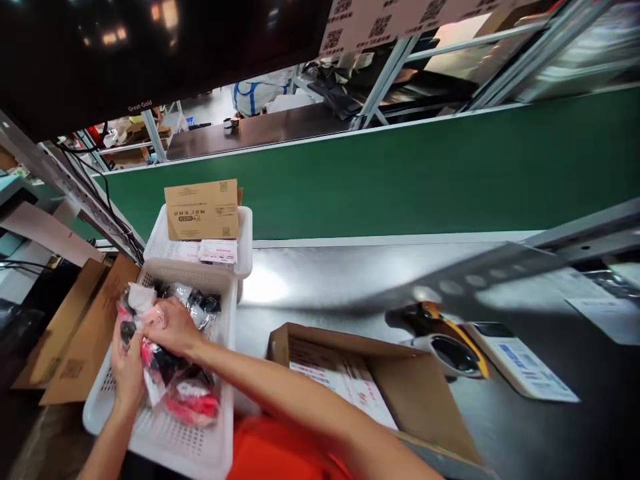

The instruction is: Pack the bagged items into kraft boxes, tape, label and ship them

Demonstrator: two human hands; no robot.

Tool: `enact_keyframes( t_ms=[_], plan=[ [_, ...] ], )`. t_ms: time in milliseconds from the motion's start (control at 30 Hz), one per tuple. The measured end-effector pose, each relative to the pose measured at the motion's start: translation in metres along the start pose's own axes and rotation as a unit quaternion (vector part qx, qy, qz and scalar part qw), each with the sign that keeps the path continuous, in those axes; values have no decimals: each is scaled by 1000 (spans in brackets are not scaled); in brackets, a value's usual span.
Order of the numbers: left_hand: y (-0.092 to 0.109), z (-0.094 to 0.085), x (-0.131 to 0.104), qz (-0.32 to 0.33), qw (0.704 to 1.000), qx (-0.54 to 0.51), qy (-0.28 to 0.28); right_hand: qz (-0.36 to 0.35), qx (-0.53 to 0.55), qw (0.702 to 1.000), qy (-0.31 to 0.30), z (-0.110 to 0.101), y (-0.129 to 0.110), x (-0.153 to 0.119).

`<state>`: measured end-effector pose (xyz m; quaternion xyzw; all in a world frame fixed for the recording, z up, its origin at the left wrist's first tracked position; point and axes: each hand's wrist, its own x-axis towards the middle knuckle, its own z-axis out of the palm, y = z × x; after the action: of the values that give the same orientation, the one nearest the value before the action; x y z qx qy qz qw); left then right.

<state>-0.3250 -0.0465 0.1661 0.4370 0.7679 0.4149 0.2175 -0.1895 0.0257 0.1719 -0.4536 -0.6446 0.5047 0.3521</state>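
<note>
Over a white perforated basket, my left hand and my right hand are close together. Both are closed on a clear plastic packet with pale, pink and black contents. The left fingers wrap its left side, and the right fingers pinch it near the middle. Below them in the basket lie more bagged items, among them a red and pink packet and black ones. What exactly the packets contain is too small to tell.
Behind the basket, a white tray holds a flat cardboard box and printed cards. An open carton with papers stands right, beside a yellow-black scanner and a labelled device. Cardboard leans left; a monitor hangs above.
</note>
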Motion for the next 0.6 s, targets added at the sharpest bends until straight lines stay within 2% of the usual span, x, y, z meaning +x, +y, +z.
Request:
enact_keyframes(
  t_ms=[67, 133, 267, 367, 467, 533, 600],
  plan=[
    [23, -6, -2, 21, 996, -54, 61, -65, 18, 998, 6, -10, -16, 2],
    [47, -9, -4, 59, 989, -92, 97, -119, 31, 992, 24, -23, -30, 1],
    [93, -10, -15, 158, 975, -113, 108, -205, 42, 974, 86, -59, -54, -11],
    [123, 0, -38, 238, 961, -95, 105, -262, 32, 956, 131, -99, -62, -36],
    [142, 30, -71, 294, 947, -85, 92, -290, -12, 941, 174, -145, -53, -75],
    [147, 63, -95, 304, 946, -103, 51, -279, -53, 935, 213, -177, -33, -107],
    [145, 105, -119, 290, 949, -117, -21, -234, -96, 941, 222, -208, -2, -144]
  ],
)
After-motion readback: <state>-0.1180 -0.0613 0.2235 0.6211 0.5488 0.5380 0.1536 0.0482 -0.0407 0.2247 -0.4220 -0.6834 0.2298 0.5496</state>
